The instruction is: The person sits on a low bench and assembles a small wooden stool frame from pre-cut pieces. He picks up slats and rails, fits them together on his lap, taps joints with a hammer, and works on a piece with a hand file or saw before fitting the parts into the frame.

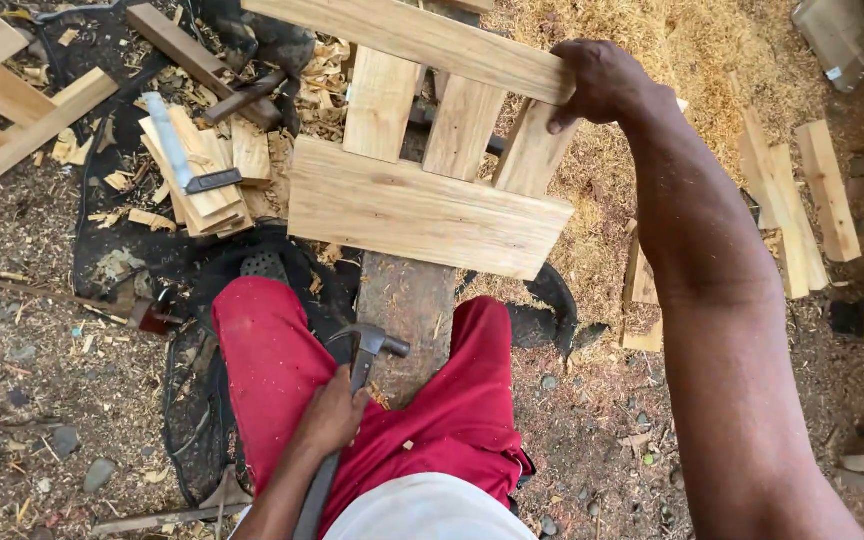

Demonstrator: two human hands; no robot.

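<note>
Head view is looking straight down at you sitting astride a plank bench (407,300) in red shorts (462,400). Your right hand (600,82) is reaching forward and closing over the far rail of a slatted wooden frame (422,205), fingers wrapping the rail's right end and thumb lying on top, so the hand is clamping on the wood. The frame is resting on the bench just ahead of your knees, its three short slats running from that rail back to a wide board nearest you.

Your left hand (332,415) is lying low on your left thigh, fingers curling tight around the handle of a claw hammer (367,350). The hammer's dark metal head is pointing forward, away from that hand, just short of the frame's near board and not touching it.

Out beyond your left hand, a stack of short boards (202,180) is lying on the ground with a metal square (182,150) on top. To the right of your right arm, loose wood offcuts (802,200) are lying on sawdust (672,60), well apart from the frame.
</note>
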